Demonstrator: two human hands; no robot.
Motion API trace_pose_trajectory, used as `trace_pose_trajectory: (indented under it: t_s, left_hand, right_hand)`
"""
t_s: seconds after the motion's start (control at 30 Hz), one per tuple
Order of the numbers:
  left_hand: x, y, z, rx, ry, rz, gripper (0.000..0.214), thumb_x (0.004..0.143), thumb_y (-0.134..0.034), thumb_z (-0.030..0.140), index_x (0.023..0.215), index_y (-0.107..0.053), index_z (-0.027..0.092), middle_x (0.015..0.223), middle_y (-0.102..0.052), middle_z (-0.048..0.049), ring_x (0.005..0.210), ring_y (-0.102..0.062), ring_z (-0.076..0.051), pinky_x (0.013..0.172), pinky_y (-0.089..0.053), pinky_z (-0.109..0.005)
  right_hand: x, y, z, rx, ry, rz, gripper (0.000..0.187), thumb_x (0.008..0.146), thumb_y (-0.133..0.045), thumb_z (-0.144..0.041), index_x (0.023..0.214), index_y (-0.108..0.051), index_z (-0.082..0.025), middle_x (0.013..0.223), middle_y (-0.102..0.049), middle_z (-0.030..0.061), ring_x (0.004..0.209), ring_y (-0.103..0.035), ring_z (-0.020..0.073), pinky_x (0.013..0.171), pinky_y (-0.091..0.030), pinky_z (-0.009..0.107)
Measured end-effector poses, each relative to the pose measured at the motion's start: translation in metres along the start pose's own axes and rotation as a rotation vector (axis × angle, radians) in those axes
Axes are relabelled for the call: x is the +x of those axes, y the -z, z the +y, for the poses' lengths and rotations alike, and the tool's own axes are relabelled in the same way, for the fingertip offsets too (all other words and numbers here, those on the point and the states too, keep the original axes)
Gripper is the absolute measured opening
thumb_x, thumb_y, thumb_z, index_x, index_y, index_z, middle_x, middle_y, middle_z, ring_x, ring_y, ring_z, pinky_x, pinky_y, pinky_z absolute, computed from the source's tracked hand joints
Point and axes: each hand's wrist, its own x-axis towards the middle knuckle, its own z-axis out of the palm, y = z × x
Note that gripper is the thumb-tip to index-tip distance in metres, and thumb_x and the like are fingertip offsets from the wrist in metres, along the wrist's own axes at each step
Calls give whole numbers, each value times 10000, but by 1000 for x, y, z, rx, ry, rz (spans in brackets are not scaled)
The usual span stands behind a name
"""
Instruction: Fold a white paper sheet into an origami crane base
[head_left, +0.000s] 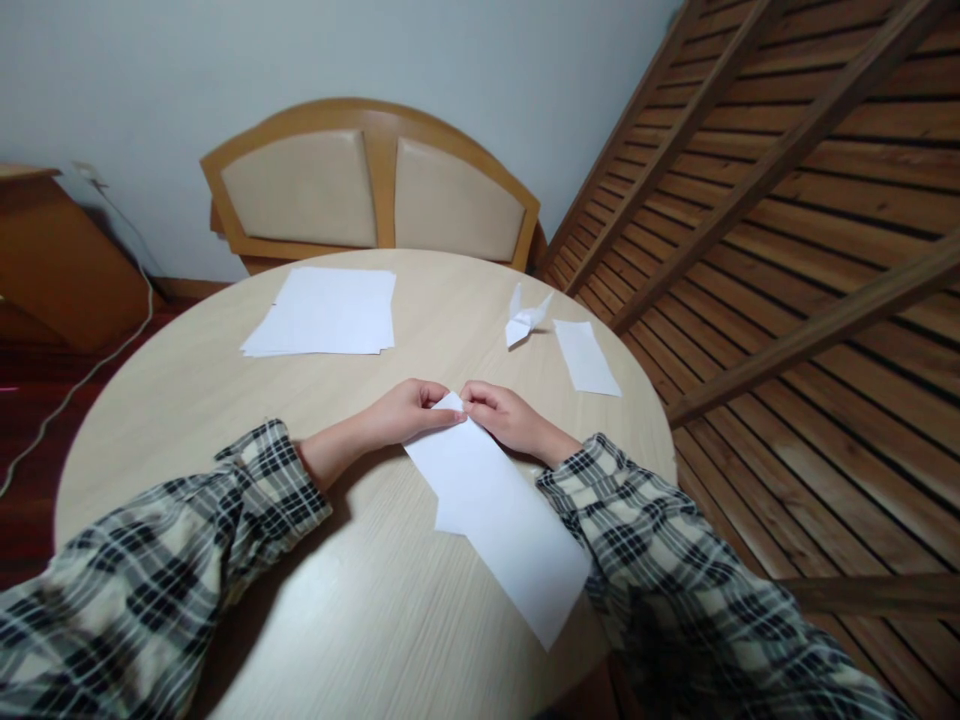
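A white sheet of paper (pixel 510 510), folded over on itself, lies slantwise on the table with one corner toward me. A small point of paper sticks out along its left edge. My left hand (pixel 409 412) pinches the far end of the sheet between thumb and fingers. Close beside it, my right hand (pixel 504 412) is closed on the same end, its thumb and fingertips near the tip. The two hands almost meet there. Fingers under the paper are hidden.
The round pale table (pixel 172 430) carries a stack of white paper (pixel 330 310) at the far left. On the far right stand a folded paper crane (pixel 525 318) and a paper strip (pixel 586 357). Behind is a padded headboard (pixel 300 190); a slatted wooden panel (pixel 787 250) rises at right.
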Motion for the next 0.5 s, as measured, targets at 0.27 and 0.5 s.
trace_pose_trajectory:
  t_s: [0.27, 0.5]
  left_hand:
    - [1, 1, -5, 31, -28, -4, 318, 743, -657, 448, 726, -588, 138, 590, -502, 26, 481, -439, -91, 441, -308, -203]
    - [1, 1, -4, 111, -64, -24, 308, 760, -630, 442, 708, -579, 143, 597, -476, 31, 493, -417, -87, 442, -300, -199]
  right_hand:
    - [1, -1, 1, -28, 25, 10, 110, 848, -456, -239, 761, -496, -185, 736, -480, -17, 709, -453, 134, 658, -353, 268]
    - [1, -3, 0, -12, 24, 14, 128, 839, -460, -252, 727, -472, -191, 704, -443, -25, 672, -427, 130, 629, -337, 270]
